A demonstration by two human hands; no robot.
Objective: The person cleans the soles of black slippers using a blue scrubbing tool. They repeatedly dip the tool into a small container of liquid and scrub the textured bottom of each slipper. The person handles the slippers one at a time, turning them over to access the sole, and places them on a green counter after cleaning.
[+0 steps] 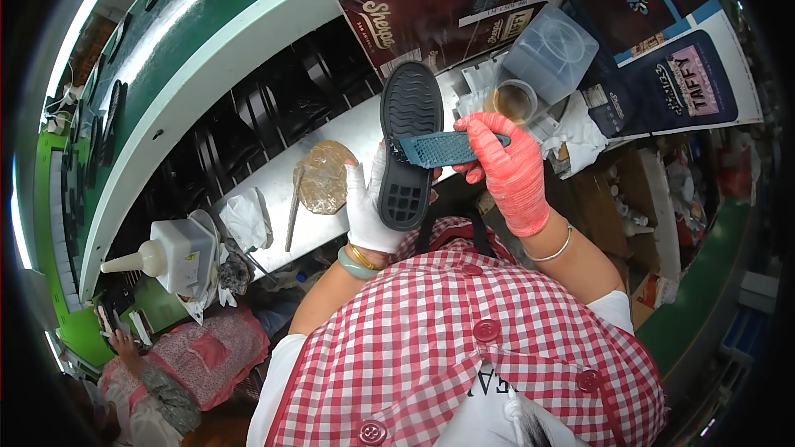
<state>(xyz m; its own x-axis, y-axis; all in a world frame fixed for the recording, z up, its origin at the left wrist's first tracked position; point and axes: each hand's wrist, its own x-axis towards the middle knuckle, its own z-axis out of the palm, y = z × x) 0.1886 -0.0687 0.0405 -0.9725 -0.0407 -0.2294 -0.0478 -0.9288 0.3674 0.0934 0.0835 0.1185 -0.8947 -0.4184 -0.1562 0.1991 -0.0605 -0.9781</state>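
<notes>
My left hand (367,203), in a white glove, holds a black shoe sole (408,142) upright with its ridged tread facing me. My right hand (509,167), in a red-orange glove, grips a blue textured strip-like tool (443,149) and lays it across the middle of the sole. Both hands are raised just in front of my red-and-white checked apron, over the near edge of a grey work shelf (352,128).
On the shelf lie a round brownish pad (324,176), a thin stick (291,217) and a crumpled rag (246,219). A white nozzle bottle (170,255) stands left. A cup of amber liquid (513,101) and a clear tub (548,54) sit right. A green conveyor (190,25) curves behind. Another person (166,372) sits lower left.
</notes>
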